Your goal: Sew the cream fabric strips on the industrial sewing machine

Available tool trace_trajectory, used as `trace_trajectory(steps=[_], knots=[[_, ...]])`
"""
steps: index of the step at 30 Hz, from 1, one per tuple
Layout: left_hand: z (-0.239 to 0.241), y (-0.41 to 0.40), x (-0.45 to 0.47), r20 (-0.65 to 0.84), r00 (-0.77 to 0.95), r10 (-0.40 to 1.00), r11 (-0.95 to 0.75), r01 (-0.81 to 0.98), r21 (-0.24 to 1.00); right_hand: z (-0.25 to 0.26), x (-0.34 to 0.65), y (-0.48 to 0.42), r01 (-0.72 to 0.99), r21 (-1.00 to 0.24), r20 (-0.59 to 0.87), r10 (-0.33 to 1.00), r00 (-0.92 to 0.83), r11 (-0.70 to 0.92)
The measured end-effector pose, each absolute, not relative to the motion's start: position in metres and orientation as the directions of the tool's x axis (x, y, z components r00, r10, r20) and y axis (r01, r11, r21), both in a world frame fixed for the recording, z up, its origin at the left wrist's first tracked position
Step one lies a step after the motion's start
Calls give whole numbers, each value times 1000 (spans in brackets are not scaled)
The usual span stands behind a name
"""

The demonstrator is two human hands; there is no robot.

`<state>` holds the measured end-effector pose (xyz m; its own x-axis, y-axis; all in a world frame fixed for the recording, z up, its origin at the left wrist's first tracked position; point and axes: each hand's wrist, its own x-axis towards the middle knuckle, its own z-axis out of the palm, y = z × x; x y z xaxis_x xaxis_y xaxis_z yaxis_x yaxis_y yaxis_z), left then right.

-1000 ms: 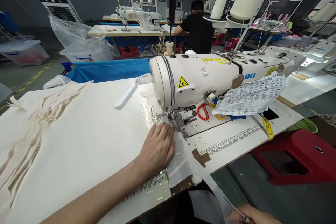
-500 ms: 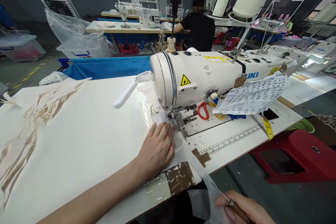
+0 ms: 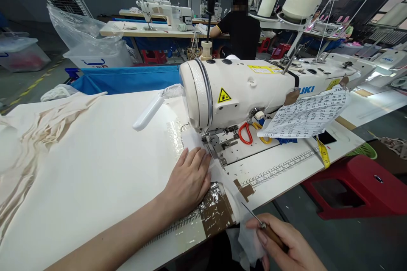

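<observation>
My left hand lies flat, palm down with fingers stretched out, on a thin white fabric strip beside the needle area of a white sewing machine. From there the strip runs over the table's front edge and hangs down. At lower right, my right hand is closed around the wooden handle of an awl, its thin metal point directed up and left over the strip. Some hanging fabric sits by the right fingers; whether they pinch it I cannot tell.
Cream fabric strips lie at the table's left. A white-handled tool rests behind my left hand. Red-handled scissors, a written sheet and a tape measure are at the machine. A red stool stands right; a person sits beyond.
My right hand with the awl has moved up and left, closer to the table edge. The hanging fabric is more bunched. My left hand stays nearly in place; the view has shifted slightly.
</observation>
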<state>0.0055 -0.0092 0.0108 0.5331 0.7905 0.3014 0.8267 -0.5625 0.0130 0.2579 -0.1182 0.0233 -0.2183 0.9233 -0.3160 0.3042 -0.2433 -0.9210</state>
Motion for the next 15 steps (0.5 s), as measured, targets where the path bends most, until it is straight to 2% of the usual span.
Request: trace_trajectory(steps=[5, 11, 15], knots=[[11, -8, 7, 324, 517, 792, -558, 829, 40, 24, 252, -110, 305, -930, -283, 931, -232, -207], [13, -7, 8, 307, 520, 797, -550, 835, 11, 16, 248, -101, 335, -931, -236, 937, -257, -143], [19, -3, 9, 247, 512, 823, -524, 851, -17, 15, 239, -98, 273, -936, -283, 936, -209, -222]])
